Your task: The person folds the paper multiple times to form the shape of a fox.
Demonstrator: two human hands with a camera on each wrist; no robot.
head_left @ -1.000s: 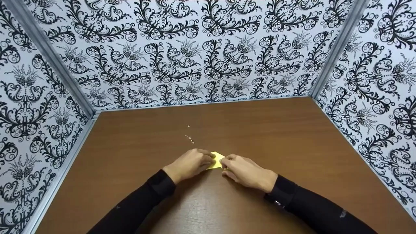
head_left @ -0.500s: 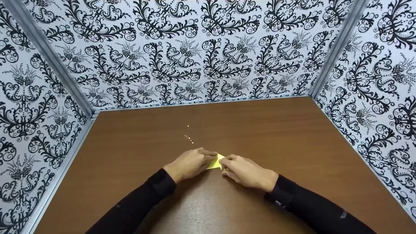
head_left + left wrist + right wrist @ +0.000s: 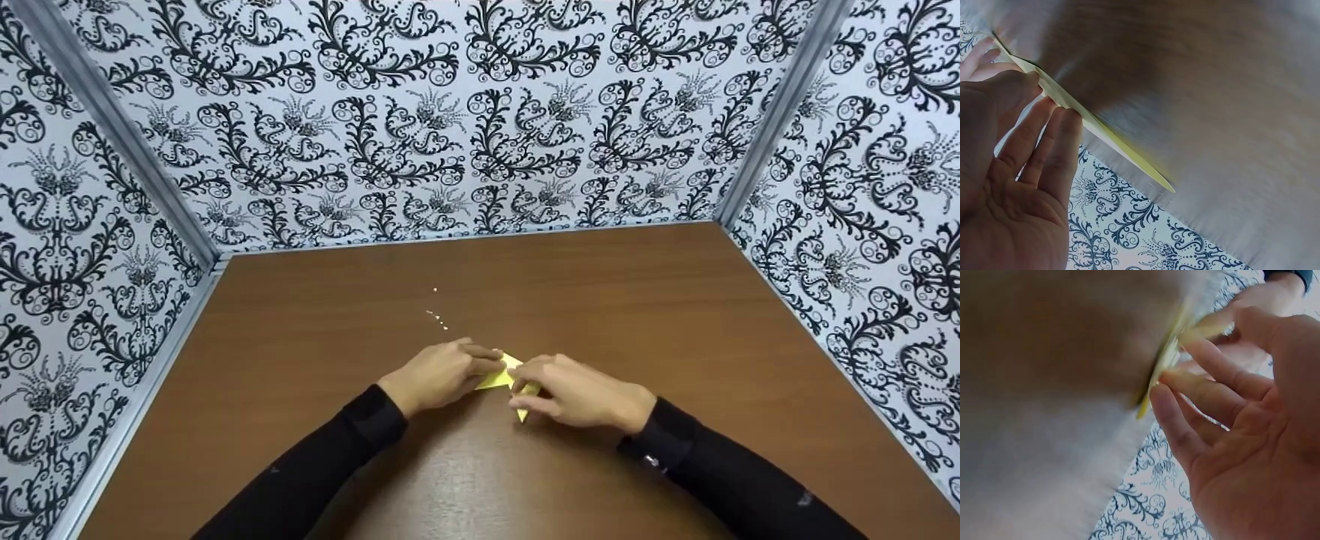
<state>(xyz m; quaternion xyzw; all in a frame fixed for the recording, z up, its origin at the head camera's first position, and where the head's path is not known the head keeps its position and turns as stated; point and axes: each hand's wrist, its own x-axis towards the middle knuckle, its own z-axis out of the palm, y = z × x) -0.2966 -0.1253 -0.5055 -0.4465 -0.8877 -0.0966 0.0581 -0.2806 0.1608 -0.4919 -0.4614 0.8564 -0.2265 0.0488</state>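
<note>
A small folded yellow paper (image 3: 491,382) lies on the brown table between the two hands. One pointed end (image 3: 523,414) of it sticks out below the right thumb. My left hand (image 3: 441,375) presses its left part with the fingertips; in the left wrist view the fingers (image 3: 1058,152) reach out fairly straight, with the thumb beside them at the paper's edge. My right hand (image 3: 581,390) touches the right part with extended fingertips, its thumb held apart from the fingers. In the right wrist view its fingers (image 3: 1207,394) meet the paper (image 3: 1170,354). Both hands hide much of the paper.
Several tiny white scraps (image 3: 439,320) lie on the table (image 3: 615,300) beyond the left hand. Walls with a black-and-white scroll pattern (image 3: 480,135) enclose the back and both sides, with grey metal posts (image 3: 772,112) at the corners.
My right hand has shifted slightly right and its thumb has spread from the fingers, baring a pointed yellow end. The left fingers have slid a little right over the paper.
</note>
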